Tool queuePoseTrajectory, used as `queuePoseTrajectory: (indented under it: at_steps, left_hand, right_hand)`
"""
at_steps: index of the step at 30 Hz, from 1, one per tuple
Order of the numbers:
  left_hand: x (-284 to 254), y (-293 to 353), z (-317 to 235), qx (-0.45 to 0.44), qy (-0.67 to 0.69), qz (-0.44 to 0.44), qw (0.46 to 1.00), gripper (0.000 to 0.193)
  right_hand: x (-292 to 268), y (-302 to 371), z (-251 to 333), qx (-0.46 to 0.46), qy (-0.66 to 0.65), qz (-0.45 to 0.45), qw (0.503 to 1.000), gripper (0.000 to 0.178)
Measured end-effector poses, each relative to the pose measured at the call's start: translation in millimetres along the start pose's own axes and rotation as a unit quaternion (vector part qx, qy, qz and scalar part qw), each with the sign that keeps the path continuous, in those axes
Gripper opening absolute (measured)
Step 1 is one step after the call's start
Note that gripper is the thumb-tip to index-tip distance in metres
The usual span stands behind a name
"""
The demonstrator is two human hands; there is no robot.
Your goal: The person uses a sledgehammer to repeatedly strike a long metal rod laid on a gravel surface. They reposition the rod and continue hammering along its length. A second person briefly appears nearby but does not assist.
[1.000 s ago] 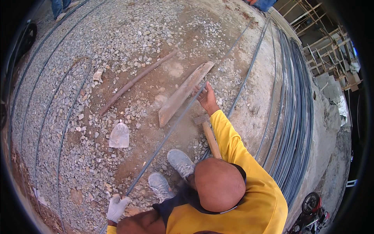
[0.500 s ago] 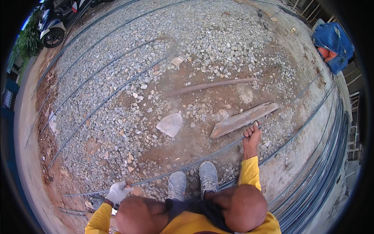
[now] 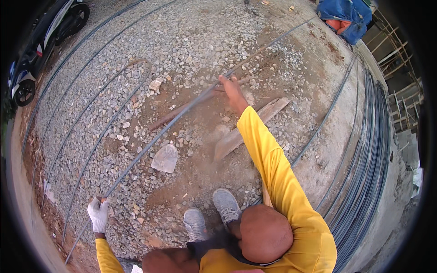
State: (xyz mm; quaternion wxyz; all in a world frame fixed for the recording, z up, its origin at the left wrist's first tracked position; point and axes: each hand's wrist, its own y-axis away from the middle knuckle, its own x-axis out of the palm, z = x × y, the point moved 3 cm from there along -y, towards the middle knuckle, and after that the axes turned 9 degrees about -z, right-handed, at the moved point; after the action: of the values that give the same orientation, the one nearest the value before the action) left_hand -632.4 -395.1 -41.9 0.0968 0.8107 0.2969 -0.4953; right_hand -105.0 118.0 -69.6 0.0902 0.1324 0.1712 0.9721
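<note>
A long steel reinforcing bar [image 3: 154,139] slants across the gravel in front of me, from low on the left to far on the right. My left hand [image 3: 98,214], in a white knitted glove, is closed on it near its left end. Farther along, my bare right hand [image 3: 233,93] grips the same bar, with that arm stretched out ahead. Under the bar lies a rounded wooden pole [image 3: 170,119]. Beneath my right forearm is a rough wooden plank [image 3: 241,136]. A flat, pale grey piece [image 3: 165,159] rests on the dirt between bar and plank.
Several other bars, one bent into a hook [image 3: 116,109], lie on the gravel to the left. A thick bundle of bars [image 3: 364,164] runs along the right. A blue tarp bundle [image 3: 350,20] sits far right; a motorbike [image 3: 25,86] stands far left.
The bar has moved away from my feet, over the pole, and slants more steeply. My right hand has reached forward and left; my left hand has shifted left and slightly forward.
</note>
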Motion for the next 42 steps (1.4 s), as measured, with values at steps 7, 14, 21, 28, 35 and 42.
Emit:
queuePoseTrajectory:
  at_steps: [7,14,21,28,35,42]
  left_hand:
    - [57,-119,-21,0.038,-0.09,0.014,0.995,0.057]
    - [79,-159,-24,0.035,-0.112,0.037,0.992,0.059]
    - [81,-155,-11,0.123,-0.146,-0.108,0.976,0.05]
    - [42,-4,40,0.053,-0.181,-0.031,0.982,0.05]
    - [5,113,39,-0.055,-0.099,0.029,0.993,0.057]
    - [-95,11,-105,-0.023,-0.007,-0.009,1.0,0.052]
  right_hand:
    - [-126,52,-30,0.026,0.253,0.121,0.96,0.07]
    - [-279,104,-41,0.074,0.27,-0.049,0.959,0.06]
    - [-307,110,-103,0.052,0.344,-0.078,0.934,0.057]
    - [-309,136,-161,-0.195,0.473,-0.084,0.855,0.043]
    - [-292,195,-149,-0.359,0.592,-0.099,0.715,0.06]
    - [-341,301,-180,-0.135,0.71,-0.156,0.673,0.09]
